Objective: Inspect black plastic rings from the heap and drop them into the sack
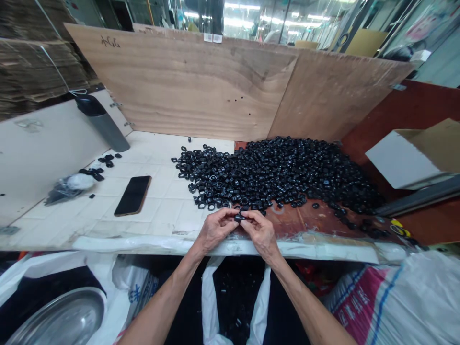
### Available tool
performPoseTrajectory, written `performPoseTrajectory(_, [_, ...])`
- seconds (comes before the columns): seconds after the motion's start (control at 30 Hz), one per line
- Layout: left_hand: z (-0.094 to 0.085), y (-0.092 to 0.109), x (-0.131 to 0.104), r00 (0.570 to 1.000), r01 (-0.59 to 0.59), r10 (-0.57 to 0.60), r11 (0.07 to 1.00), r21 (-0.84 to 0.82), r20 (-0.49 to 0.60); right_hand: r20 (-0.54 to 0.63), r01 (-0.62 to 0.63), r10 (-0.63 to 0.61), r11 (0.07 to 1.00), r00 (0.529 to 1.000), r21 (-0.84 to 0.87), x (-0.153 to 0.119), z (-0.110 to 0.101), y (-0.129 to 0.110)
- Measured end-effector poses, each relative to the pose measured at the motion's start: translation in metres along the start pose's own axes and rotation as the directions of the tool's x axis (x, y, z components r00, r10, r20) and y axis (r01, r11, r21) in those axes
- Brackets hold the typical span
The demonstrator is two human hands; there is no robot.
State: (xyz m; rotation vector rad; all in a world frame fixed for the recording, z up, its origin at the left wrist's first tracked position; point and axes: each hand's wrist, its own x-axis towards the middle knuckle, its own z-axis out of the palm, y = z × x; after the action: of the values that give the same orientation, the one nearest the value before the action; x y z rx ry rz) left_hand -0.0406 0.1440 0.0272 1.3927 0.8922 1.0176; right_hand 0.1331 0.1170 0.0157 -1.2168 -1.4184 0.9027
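Observation:
Between the fingertips of both hands sits a small black plastic part (pixel 239 218), held just above the front edge of the table. My left hand (pixel 217 228) pinches it from the left. From the other side, my right hand (pixel 260 233) grips it with thumb and fingers. The fingers cover much of the part, so its exact kind is unclear. Just beyond my hands spreads a large heap of small black rings and nut-like pieces (pixel 280 172). Below the table edge an open white sack (pixel 208 287) hangs between my arms, with black pieces inside.
A phone (pixel 132 196) lies left on the table (pixel 161 215), near a clear plastic bag (pixel 70 187) and a grey bottle (pixel 104 124). A wooden board (pixel 187 86) closes the back. An open carton (pixel 406 160) stands right. Below are a metal basin (pixel 64 318) and a full sack (pixel 406 297).

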Motion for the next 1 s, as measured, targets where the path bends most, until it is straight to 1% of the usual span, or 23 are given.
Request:
performPoseTrajectory(0.13, [-0.001, -0.002, -0.002, 0.999, -0.05, 0.05, 0.999, 0.015, 0.012, -0.04, -0.013, 0.012, 1.0, 0.999, -0.007, -0.002, 0.002, 0.001])
performPoseTrajectory(0.23, [-0.001, -0.002, -0.004, 0.999, -0.044, 0.044, 0.999, 0.025, 0.02, -0.047, 0.012, -0.016, 0.996, 0.999, -0.084, -0.004, 0.005, -0.002])
performPoseTrajectory(0.33, [-0.002, -0.001, -0.005, 0.999, -0.042, 0.042, 0.999, 0.034, 0.02, -0.023, 0.056, -0.061, 0.982, 0.998, -0.183, -0.005, 0.005, -0.011])
performPoseTrajectory(0.47, [-0.001, 0.003, -0.005, 0.999, -0.032, 0.031, 0.999, 0.021, 0.013, 0.064, 0.174, -0.162, 0.94, 0.985, -0.294, -0.005, -0.002, -0.02])
performPoseTrajectory(0.57, [-0.001, 0.004, -0.005, 0.999, -0.048, 0.047, 0.998, 0.04, 0.024, 0.1, 0.219, -0.196, 0.901, 0.975, -0.375, -0.003, -0.006, -0.018])
performPoseTrajectory(0.67, [-0.002, 0.002, -0.005, 0.997, -0.067, 0.065, 0.995, 0.073, 0.039, 0.112, 0.228, -0.198, 0.858, 0.974, -0.461, -0.003, -0.006, -0.014])
performPoseTrajectory(0.73, [-0.002, 0.0, -0.005, 0.997, -0.06, 0.057, 0.996, 0.066, 0.047, 0.083, 0.194, -0.176, 0.873, 0.981, -0.447, -0.005, -0.004, -0.013])
performPoseTrajectory(0.8, [-0.002, -0.001, -0.005, 0.998, -0.035, 0.034, 0.999, 0.026, 0.051, 0.03, 0.151, -0.151, 0.917, 0.988, -0.37, -0.008, -0.002, -0.014])
performPoseTrajectory(0.9, [-0.001, 0.0, -0.006, 0.998, -0.017, 0.018, 1.0, -0.013, 0.055, 0.016, 0.15, -0.152, 0.946, 0.988, -0.287, -0.012, 0.0, -0.014])
performPoseTrajectory(1.0, [-0.001, -0.001, -0.005, 0.998, -0.047, 0.047, 0.999, 0.013, 0.052, 0.033, 0.17, -0.169, 0.925, 0.985, -0.339, -0.011, -0.001, -0.013])
